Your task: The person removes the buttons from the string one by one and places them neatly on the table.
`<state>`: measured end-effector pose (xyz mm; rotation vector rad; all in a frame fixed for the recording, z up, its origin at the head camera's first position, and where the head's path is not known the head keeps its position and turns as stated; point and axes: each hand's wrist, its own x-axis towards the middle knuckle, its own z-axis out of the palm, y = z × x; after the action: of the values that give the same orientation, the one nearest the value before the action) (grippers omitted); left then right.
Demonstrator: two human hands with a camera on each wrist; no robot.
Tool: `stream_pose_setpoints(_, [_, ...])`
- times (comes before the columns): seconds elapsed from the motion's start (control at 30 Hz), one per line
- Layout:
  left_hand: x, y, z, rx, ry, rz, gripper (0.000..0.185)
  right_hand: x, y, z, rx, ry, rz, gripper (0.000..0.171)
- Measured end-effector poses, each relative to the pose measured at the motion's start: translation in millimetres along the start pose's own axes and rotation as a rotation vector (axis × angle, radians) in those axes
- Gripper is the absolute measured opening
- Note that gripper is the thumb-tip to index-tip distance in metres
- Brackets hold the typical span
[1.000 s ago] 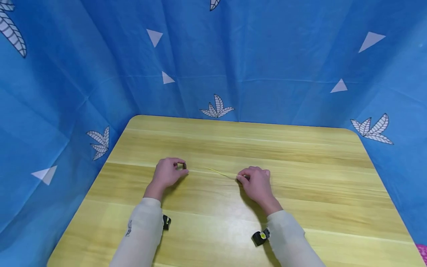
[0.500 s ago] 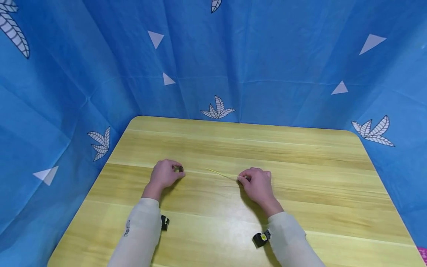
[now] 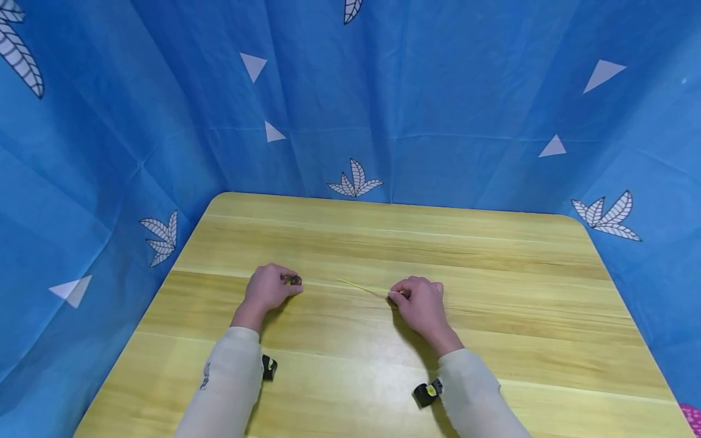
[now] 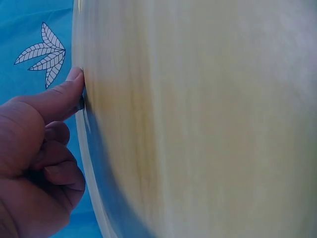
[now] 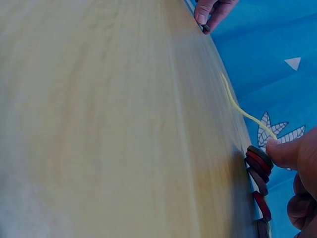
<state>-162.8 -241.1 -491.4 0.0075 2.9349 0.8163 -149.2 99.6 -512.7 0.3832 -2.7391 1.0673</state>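
Observation:
My left hand pinches a small dark disc-shaped bead between thumb and fingers, just above the table's left middle. In the left wrist view the thumb mostly hides that bead. Across from it, my right hand pinches a thin yellow string. The string's loose end sticks out toward the left hand, with a gap between that end and the bead. In the right wrist view, several dark and red disc beads sit in a row beside the right thumb, seemingly on the same string. Their far end is out of view.
A light wood-grain table lies under both hands. Blue curtain with leaf and triangle prints hangs behind and beside it. Small black devices are worn at the wrists. Something pink shows at the lower right edge.
My left hand has drawn slightly left, away from the string's end, and the bead in its fingers has turned from upright to flatter. The right hand and string have hardly moved.

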Motion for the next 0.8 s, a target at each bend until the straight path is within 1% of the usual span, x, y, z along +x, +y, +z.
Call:
stream_pose_setpoints(0.4, [-1.6, -0.6, -0.3, -0.016, 0.003, -0.056, 0.037, 0.2, 0.5, -0.7, -0.001, 0.001, -0.008, 0.010])
stream_pose_setpoints(0.8, [-2.6, 3.4, -1.0, -0.006, -0.005, -0.057, 0.042, -0.2, 1.0, -2.2, 0.006, 0.000, -0.007, 0.010])
